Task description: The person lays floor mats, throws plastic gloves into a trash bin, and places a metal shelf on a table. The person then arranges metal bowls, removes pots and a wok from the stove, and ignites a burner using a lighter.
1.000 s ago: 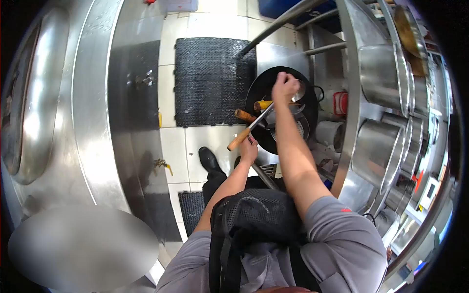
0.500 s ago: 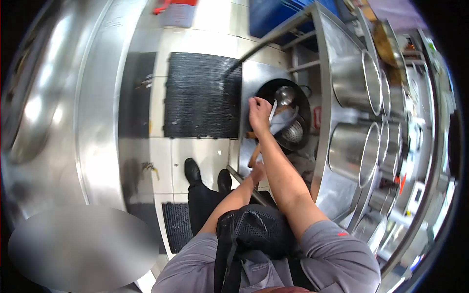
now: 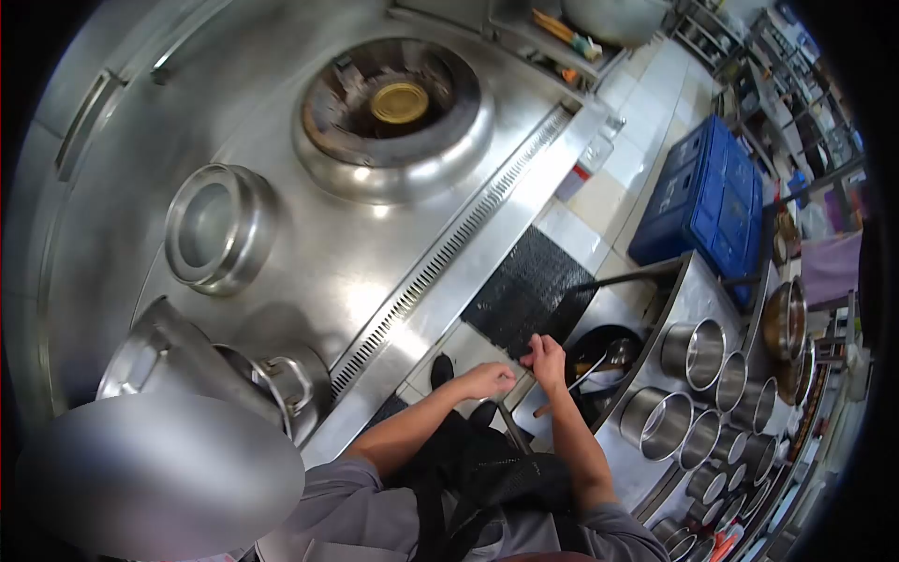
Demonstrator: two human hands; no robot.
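Note:
My left hand (image 3: 489, 380) is held over the floor between the stove and the shelf, its fingers curled. Close beside it on the right, my right hand (image 3: 543, 362) has its fingers drawn in. Whether anything small is in either hand is hidden. Just right of my right hand, a dark wok (image 3: 588, 343) sits low on the lower shelf. A metal ladle (image 3: 620, 352) lies in the wok with its handle slanting out towards me. Below my right hand, a wooden handle (image 3: 541, 410) sticks out at the shelf's edge.
On the left is a steel stove with a round burner (image 3: 393, 169), a low metal ring (image 3: 253, 245) and a big steel pot (image 3: 150, 361). Several steel pots (image 3: 655, 426) stand on the shelf at the right. A blue bin (image 3: 698, 201) and a black mat (image 3: 524, 290) are on the floor.
My view has swung left and up to the stove. My right hand has left the wok's edge, and both hands are now closer together in front of me.

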